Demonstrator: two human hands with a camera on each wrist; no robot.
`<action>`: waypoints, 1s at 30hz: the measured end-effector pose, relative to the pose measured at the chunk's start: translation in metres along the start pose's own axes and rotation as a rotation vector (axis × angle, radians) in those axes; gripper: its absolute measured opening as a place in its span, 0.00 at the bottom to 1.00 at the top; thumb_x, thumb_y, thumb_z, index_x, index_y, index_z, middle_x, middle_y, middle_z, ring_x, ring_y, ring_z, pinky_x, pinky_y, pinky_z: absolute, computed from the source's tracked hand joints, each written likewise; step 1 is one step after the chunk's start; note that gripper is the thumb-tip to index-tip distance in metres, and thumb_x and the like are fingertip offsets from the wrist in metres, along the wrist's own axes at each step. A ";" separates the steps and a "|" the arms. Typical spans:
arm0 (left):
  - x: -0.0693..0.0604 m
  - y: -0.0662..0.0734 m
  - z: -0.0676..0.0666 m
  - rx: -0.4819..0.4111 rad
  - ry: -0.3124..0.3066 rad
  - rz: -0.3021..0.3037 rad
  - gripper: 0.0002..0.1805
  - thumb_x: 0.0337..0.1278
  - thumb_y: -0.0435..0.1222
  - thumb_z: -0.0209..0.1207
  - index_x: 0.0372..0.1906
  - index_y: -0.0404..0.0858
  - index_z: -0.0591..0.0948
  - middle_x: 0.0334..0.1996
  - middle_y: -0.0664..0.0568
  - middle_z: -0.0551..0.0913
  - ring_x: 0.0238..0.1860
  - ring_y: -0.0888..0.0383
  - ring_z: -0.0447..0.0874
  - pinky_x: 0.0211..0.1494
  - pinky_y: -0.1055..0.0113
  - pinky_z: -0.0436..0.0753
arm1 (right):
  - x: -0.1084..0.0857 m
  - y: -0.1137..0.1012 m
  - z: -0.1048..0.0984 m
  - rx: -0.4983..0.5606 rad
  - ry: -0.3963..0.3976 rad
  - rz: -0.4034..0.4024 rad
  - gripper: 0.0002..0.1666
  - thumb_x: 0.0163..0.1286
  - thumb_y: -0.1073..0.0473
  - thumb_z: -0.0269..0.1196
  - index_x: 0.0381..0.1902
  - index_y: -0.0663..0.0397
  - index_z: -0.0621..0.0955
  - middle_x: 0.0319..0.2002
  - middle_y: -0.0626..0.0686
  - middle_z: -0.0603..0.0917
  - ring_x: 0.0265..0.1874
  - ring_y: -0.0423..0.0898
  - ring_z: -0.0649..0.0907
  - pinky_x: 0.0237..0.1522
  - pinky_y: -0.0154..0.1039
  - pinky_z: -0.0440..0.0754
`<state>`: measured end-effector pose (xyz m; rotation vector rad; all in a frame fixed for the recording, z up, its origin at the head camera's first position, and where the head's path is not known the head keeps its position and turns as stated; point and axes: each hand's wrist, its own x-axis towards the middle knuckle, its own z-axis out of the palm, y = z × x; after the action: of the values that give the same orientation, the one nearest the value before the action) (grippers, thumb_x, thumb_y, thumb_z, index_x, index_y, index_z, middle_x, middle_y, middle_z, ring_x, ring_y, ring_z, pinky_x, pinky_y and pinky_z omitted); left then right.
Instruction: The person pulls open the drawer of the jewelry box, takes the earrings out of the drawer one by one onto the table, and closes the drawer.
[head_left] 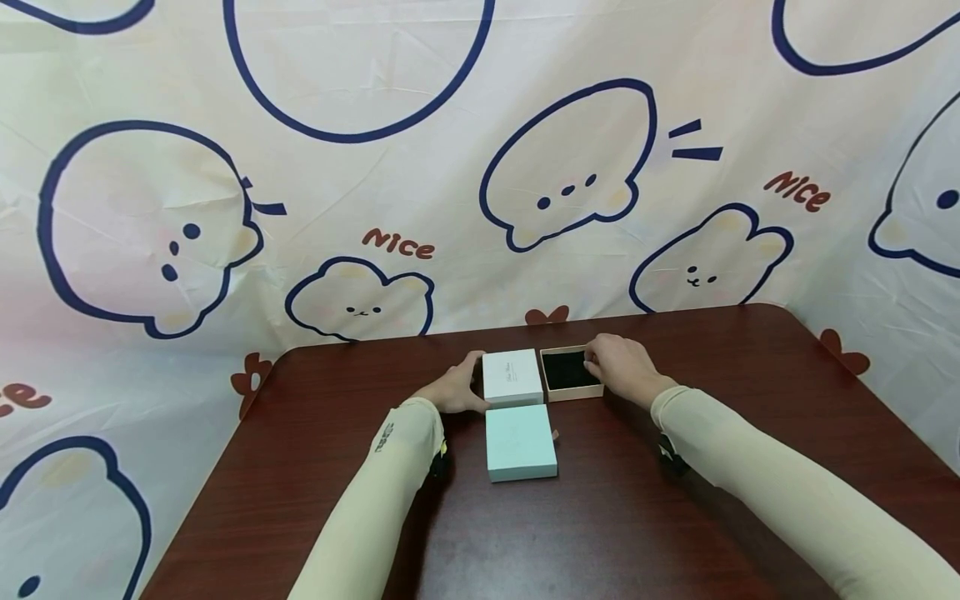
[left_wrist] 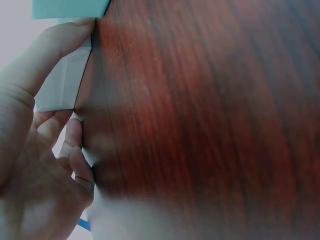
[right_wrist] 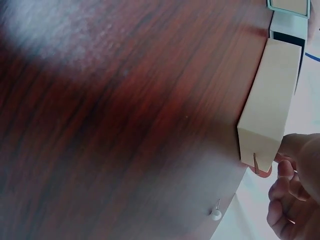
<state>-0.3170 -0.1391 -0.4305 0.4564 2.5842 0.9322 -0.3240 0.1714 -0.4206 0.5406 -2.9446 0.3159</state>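
My left hand holds the left side of a white box with grey lettering, the thumb along its wall. Right of that box lies a shallow tan drawer with black lining; a dark opening shows in the white box's facing end in the right wrist view. A brown ribbon tab sticks out of the drawer's outer end. My right hand is at the drawer's right edge, fingers bent over the lining; whatever its fingertips hold is hidden. A pearl stud earring lies on the table beyond that end.
A mint-green box stands just in front of the white one, a small brown tab at its right side. All of this is on a dark reddish wooden table. A patterned cloth hangs behind and beside the table.
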 end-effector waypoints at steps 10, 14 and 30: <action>0.002 0.000 0.001 0.007 -0.002 -0.005 0.56 0.56 0.37 0.72 0.80 0.42 0.47 0.72 0.35 0.65 0.73 0.38 0.63 0.70 0.43 0.69 | -0.001 -0.001 -0.004 0.009 0.006 0.002 0.06 0.70 0.57 0.67 0.38 0.54 0.87 0.34 0.51 0.84 0.31 0.44 0.79 0.34 0.44 0.81; 0.001 -0.001 0.001 0.009 -0.001 -0.007 0.55 0.56 0.37 0.72 0.80 0.42 0.47 0.72 0.35 0.65 0.73 0.38 0.63 0.69 0.43 0.69 | -0.001 -0.002 -0.005 0.015 0.002 0.004 0.07 0.71 0.58 0.66 0.39 0.55 0.87 0.35 0.51 0.85 0.31 0.44 0.79 0.34 0.43 0.81; 0.001 -0.001 0.001 0.003 0.000 -0.007 0.55 0.56 0.36 0.72 0.80 0.43 0.47 0.72 0.37 0.65 0.72 0.39 0.65 0.69 0.45 0.70 | -0.003 0.000 -0.010 0.038 0.028 0.000 0.08 0.71 0.58 0.65 0.41 0.56 0.87 0.36 0.52 0.86 0.32 0.44 0.81 0.37 0.45 0.83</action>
<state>-0.3176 -0.1386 -0.4321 0.4472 2.5860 0.9264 -0.3199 0.1745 -0.4111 0.5360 -2.9174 0.3765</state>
